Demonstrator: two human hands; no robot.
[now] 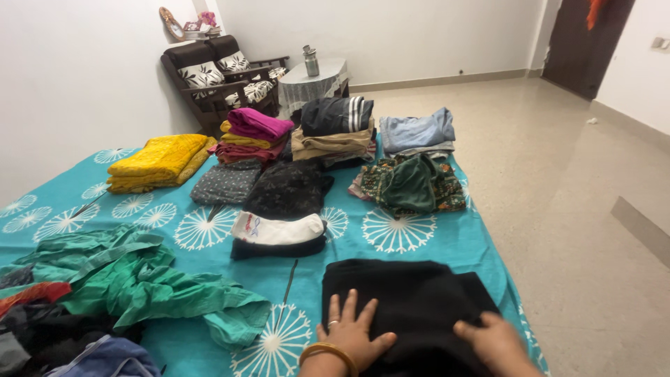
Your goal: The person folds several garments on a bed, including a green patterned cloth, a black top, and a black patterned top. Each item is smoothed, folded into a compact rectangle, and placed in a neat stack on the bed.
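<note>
A black garment (pixel 408 297) lies folded flat on the teal bedsheet (pixel 433 244) right in front of me. My left hand (pixel 352 331), with a ring and a gold bangle, rests flat on its near left part, fingers spread. At the lower right, my right hand (pixel 497 340) presses on the same garment, fingers partly curled and blurred. Neither hand grips anything.
A loose green cloth heap (pixel 139 279) lies to the left. Folded piles sit farther up the bed: white on black (pixel 278 234), yellow (pixel 162 160), pink (pixel 255 129), grey-black (pixel 286 185), blue (pixel 417 131), green patterned (pixel 412 185). Two chairs (pixel 216 77) and a small table (pixel 317 84) stand behind.
</note>
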